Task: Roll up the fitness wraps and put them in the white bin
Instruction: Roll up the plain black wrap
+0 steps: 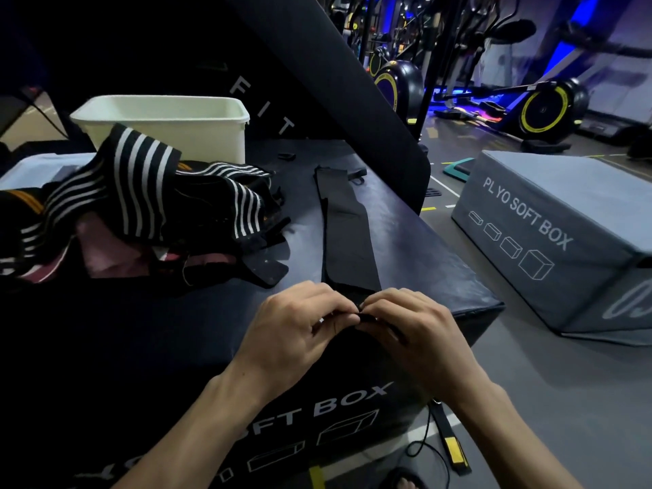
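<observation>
A long black fitness wrap (347, 234) lies stretched out flat on top of the dark plyo soft box (423, 241), running away from me. At its near end my left hand (300, 326) and my right hand (412, 330) meet, fingers curled, pinching the wrap's end between fingertips. A pile of black wraps with white stripes (141, 192), mixed with maroon ones, sits to the left on the box. The white bin (162, 125) stands behind that pile at the box's far left; its inside is not visible.
A grey plyo soft box (550, 234) stands on the floor to the right. A black padded beam (317, 65) slants overhead behind the work surface. Exercise bikes (543, 107) fill the far background. A black and yellow strap (451, 450) hangs near the floor below my right forearm.
</observation>
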A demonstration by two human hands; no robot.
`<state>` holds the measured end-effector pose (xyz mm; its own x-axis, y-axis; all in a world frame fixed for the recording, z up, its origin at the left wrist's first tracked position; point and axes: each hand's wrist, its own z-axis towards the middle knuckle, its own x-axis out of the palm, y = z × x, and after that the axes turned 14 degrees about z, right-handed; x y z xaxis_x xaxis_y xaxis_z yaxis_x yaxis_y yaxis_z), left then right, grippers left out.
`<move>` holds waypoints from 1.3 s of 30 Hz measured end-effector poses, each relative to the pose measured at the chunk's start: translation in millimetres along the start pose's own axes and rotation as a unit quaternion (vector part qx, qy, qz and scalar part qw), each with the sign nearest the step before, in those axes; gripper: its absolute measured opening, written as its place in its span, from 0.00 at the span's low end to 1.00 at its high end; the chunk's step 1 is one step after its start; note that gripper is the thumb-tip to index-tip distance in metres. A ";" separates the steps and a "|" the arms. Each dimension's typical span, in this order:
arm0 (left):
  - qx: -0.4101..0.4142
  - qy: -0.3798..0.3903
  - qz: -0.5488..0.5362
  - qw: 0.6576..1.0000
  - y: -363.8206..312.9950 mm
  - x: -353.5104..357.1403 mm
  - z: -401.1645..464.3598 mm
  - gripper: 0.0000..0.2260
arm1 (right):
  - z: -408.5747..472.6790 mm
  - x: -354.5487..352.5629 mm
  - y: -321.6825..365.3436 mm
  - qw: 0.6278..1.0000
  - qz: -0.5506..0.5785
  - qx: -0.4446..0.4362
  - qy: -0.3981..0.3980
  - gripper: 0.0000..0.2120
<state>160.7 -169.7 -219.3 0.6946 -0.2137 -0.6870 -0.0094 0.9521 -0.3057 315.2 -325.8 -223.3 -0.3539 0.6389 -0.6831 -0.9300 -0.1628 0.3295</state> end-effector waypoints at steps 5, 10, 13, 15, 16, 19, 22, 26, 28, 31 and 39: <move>0.024 0.014 0.016 0.999 -1.6 3.7 -0.6 0.07 | -6.1 -4.4 -2.8 1.000 0.019 -0.014 -0.007 0.10; -0.015 0.068 -0.051 0.996 -8.1 -6.9 22.4 0.07 | -8.9 -10.8 -5.1 0.999 0.049 -0.002 -0.007 0.12; -0.127 0.051 -0.048 0.989 10.1 -7.6 69.1 0.07 | -6.1 -13.4 -4.8 0.996 0.091 0.026 -0.001 0.11; -0.190 0.066 0.028 0.979 39.2 6.0 106.6 0.05 | -3.6 -12.9 -6.3 0.993 0.107 0.046 -0.003 0.11; -0.217 0.090 0.049 0.971 52.3 14.6 122.5 0.06 | -2.3 -12.6 -7.3 0.992 0.116 0.056 -0.003 0.11; -0.268 0.148 0.028 0.951 82.3 46.0 152.8 0.13 | 1.9 -13.9 -12.4 0.988 0.141 0.067 0.001 0.10; -0.286 0.144 0.007 0.947 99.1 72.6 164.4 0.15 | 4.9 -15.8 -17.9 0.985 0.162 0.063 0.021 0.10; -0.325 0.140 0.049 0.934 108.9 91.4 174.2 0.13 | 9.3 -16.8 -22.0 0.983 0.171 0.058 0.032 0.12; -0.307 0.156 0.122 0.931 106.7 96.1 175.8 0.14 | 10.1 -18.2 -24.1 0.979 0.193 0.063 0.029 0.13; -0.262 0.210 0.217 0.917 100.3 99.7 175.6 0.18 | 9.7 -20.1 -26.4 0.972 0.221 0.079 0.024 0.13; -0.163 0.152 0.152 0.963 89.3 69.6 166.5 0.14 | 4.9 -21.0 -24.7 0.972 0.216 0.091 0.027 0.13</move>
<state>328.0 -63.1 -184.6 0.3813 -0.0375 -0.9237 -0.4390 0.8720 -0.2167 346.1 -331.5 -214.0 -0.7173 0.4992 -0.4861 -0.6615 -0.2686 0.7001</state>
